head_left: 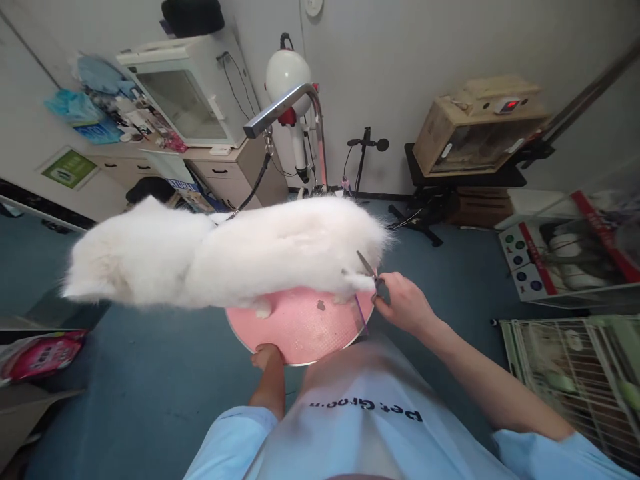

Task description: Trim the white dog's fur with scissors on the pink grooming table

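Observation:
A white, fluffy dog [280, 247] stands on a round pink grooming table [300, 327], its head to the left and its rear to the right. My right hand [403, 301] is closed around the handles of a pair of scissors [367, 265], whose blades point up and left beside the dog's rear leg. At the table's near left rim, my left hand [267, 355] is curled over the edge; its fingertips are partly hidden. A comb with a purple spine [361, 315] is at the table's right side, near my apron.
A metal grooming arm [283, 110] with a dark lead [255, 187] reaches over the dog's back. Behind stand a white dryer [289, 77], a white cabinet [185, 93] and a wooden box [475, 140]. A wire cage [570, 373] is at right.

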A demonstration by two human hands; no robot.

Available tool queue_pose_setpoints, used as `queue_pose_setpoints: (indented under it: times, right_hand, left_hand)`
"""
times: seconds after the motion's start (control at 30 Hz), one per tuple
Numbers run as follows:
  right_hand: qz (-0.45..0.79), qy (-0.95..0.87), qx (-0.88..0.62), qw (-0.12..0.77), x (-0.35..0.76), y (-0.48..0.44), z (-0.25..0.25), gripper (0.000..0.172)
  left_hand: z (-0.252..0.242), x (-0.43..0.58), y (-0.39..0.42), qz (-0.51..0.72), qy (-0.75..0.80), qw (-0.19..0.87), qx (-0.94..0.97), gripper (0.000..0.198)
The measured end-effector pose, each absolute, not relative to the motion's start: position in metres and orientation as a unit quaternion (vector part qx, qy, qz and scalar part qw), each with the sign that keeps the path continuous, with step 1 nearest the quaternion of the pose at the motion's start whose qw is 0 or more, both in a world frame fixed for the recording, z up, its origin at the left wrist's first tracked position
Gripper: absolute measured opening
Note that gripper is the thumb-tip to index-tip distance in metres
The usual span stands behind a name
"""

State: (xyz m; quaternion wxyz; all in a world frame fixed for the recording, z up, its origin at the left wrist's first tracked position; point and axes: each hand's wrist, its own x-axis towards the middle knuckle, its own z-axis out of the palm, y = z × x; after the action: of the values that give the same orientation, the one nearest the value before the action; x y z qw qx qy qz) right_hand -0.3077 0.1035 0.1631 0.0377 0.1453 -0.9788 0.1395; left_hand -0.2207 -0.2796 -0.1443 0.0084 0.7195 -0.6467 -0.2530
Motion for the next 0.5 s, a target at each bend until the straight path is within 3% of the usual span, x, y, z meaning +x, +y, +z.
queue_pose_setpoints:
  times: [0.13, 0.37, 0.5]
  right_hand:
    - [0.143, -0.980, 0.124, 0.058, -0.298, 0.089, 0.151, 0.019]
    - [0.170, -0.982, 0.041, 0.072, -0.278, 0.051, 0.131, 0.025]
    - [0.215, -0.974, -0.054, 0.035, -0.270, 0.031, 0.115, 0.028]
  left_hand:
    - [-0.146, -0.218, -0.283, -0.266, -0.664, 0.003, 0.699, 0.057]
    - [-0.141, -0.204, -0.310, -0.290, -0.724, -0.067, 0.622, 0.043]
    - [-0.134, -0.204, -0.336, -0.281, -0.804, -0.009, 0.524, 0.048]
